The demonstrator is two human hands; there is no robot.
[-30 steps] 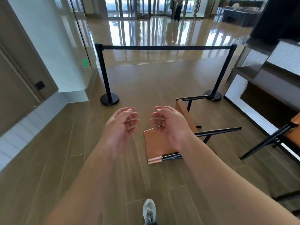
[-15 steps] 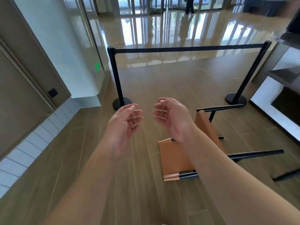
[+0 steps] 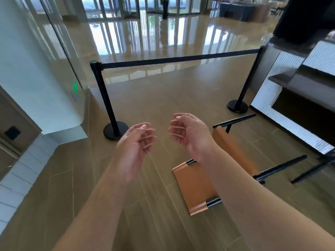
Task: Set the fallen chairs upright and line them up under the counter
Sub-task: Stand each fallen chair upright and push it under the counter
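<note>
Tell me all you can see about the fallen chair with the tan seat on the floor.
The fallen chair lies tipped over on the wooden plank floor, to the right of the hands. It has a thin black frame that looks like metal, and tan panels that look like leather. One panel lies flat on the floor; the other stands up at an angle. Black legs point right, toward the counter. The right forearm hides part of it. Neither hand touches it.

Fallen chair (image 3: pixel 194 189): seat and part of the tan back hidden behind the right forearm (image 3: pixel 253 196); one black leg (image 3: pixel 311 169) at the right runs out of frame, so whether it belongs to this chair or another cannot be told. Counter (image 3: pixel 306 87): cut off by the right edge, upper surface out of view. Distant figure (image 3: pixel 165 8) by the glass doors: head cropped by the top edge, too small to make out.
</note>
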